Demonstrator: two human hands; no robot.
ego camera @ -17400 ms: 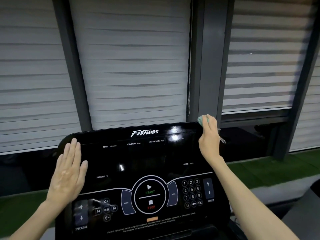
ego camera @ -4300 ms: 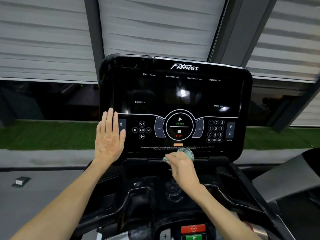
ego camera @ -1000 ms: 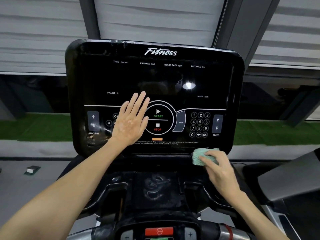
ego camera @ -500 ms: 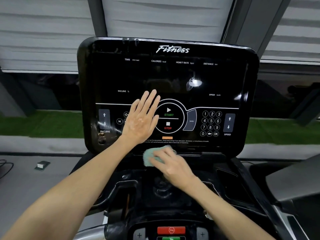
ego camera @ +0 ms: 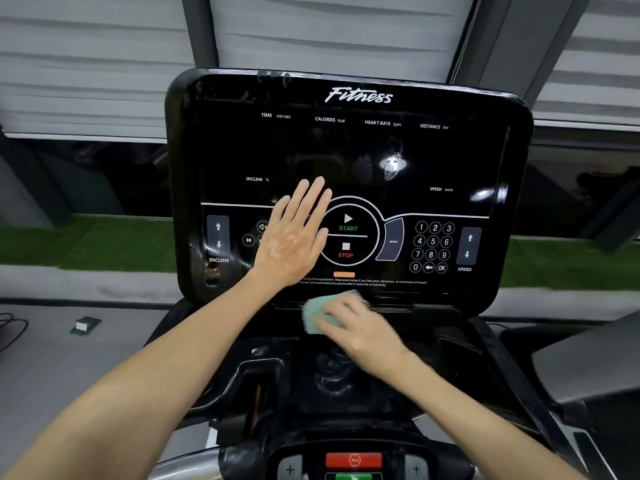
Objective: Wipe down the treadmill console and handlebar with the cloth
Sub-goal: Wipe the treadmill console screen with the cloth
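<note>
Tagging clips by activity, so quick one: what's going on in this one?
A person is cleaning a treadmill console. The right hand holds a green cloth against the console's bottom edge, just below the warning text. The left hand lies flat on the panel, fingers straight, beside the START/STOP dial. The handlebar at the bottom of the view is not being touched.

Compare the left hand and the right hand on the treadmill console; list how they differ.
The left hand lies flat, fingers straight, on the console beside the START/STOP ring; the right hand curls over a green cloth at the console's lower edge. The left hand holds nothing; the right hand holds the green cloth. The left looks sharp, the right blurred. Both are palm-down.
</note>
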